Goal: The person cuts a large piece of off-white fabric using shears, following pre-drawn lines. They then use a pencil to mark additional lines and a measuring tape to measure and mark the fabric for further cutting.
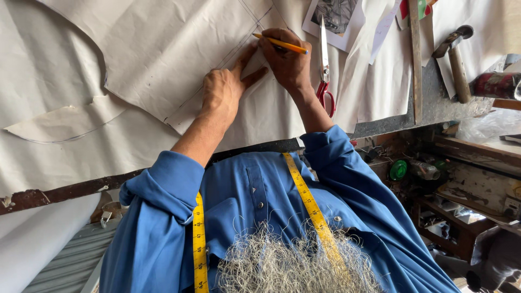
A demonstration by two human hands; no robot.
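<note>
A large sheet of off-white paper pattern (157, 49) lies on the worktable, with thin drawn lines near its right edge. My left hand (223, 89) presses flat on the paper's lower right corner, fingers spread. Just to its right, my right hand (287, 59) grips a yellow pencil (281, 43), whose tip touches the paper by a drawn line. Both blue sleeves are rolled up. A yellow measuring tape (309, 203) hangs around my neck over a blue shirt.
Red-handled scissors (324, 70) lie right of my right hand. A wooden ruler (416, 59) and a hammer (457, 59) lie farther right. More paper pieces (59, 122) cover the table's left. Cluttered shelves (461, 184) stand below at the right. The table's rusty front edge (65, 191) runs across.
</note>
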